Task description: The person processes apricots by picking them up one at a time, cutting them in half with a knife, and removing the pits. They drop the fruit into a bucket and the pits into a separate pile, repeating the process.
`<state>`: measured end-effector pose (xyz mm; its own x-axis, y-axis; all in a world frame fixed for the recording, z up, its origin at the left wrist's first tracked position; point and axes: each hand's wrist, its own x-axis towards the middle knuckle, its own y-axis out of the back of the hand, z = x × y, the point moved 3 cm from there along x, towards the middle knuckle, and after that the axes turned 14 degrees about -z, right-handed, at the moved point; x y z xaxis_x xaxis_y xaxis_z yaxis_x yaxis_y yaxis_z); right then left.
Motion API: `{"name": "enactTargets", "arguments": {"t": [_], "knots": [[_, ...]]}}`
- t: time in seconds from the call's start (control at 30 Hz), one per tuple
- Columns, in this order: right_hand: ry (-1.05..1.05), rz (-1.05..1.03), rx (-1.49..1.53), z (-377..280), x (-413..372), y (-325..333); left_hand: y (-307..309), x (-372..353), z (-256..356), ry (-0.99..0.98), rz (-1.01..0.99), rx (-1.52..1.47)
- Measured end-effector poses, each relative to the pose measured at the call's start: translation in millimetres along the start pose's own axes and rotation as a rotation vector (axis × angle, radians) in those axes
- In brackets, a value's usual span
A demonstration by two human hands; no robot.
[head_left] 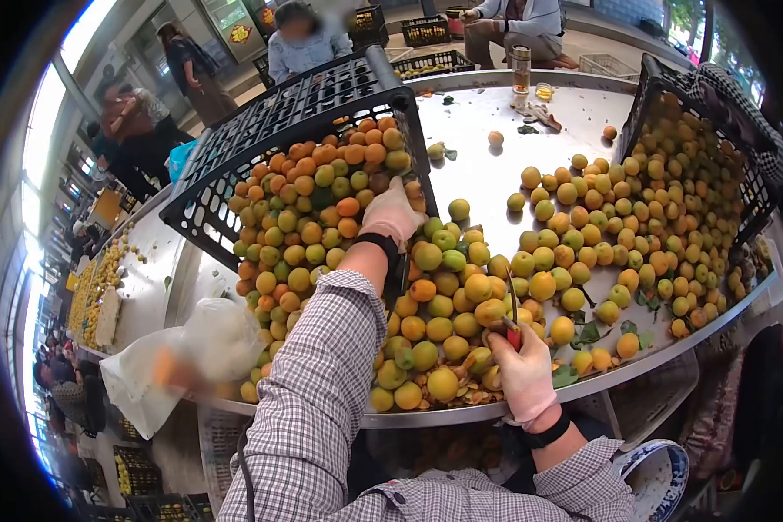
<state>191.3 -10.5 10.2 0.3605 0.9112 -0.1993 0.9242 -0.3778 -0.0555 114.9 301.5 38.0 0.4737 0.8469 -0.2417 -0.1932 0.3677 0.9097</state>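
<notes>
- Thumb and fingers of the right hand (524, 376) are clenched around a red-handled tool (513, 336) with a thin, curved blade pointing up, to the right of and nearer the wearer than the tipped crate (202, 193).
- The left hand (393, 213) lies at the right edge of the tipped crate, among its fruit; its fingertips are hidden, so I cannot tell whether it grasps a piece.
- Yellow, orange and green fruit (444, 383) spills from the tipped crate's mouth and lies heaped to its right, just beside the right hand, with peel scraps (474, 393) along the near rim.
- A white plastic bag (222, 339) hangs over the edge of the metal counter (470, 130), below the tipped crate.
- Well to the right of the tipped crate, a second crate (761, 196) tilts over its own fruit, a checked cloth (739, 109) draped on it.
- Beyond the tipped crate and to its right stand a clear bottle (520, 71) and a small cup (544, 92); any label on the bottle is too small to read.
- Behind the tipped crate, near a seated person (300, 52), a red sign (239, 33) bears a gold mark like a written character, too small to read surely.
</notes>
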Motion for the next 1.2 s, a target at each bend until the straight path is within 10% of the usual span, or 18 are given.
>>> {"name": "enactTargets", "arguments": {"t": [0.23, 0.5, 0.77, 1.2], "knots": [[-0.002, 0.008, 0.021, 1.7, -0.4, 6.4, -12.9, 3.5, -16.7, 0.02, 0.002, -0.086], [0.102, 0.016, -0.083, 9.4, -0.6, 7.3, -18.1, -46.6, -38.9, -0.393, 0.144, -0.448], [0.006, -0.109, 0.116, -9.1, -7.8, 4.7, -32.2, -159.7, -15.2, -0.517, -0.397, -1.134], [-0.097, -0.309, 0.376, 6.0, -5.8, -2.1, -80.4, -216.4, 14.9, -0.405, -0.517, -1.23]]}}
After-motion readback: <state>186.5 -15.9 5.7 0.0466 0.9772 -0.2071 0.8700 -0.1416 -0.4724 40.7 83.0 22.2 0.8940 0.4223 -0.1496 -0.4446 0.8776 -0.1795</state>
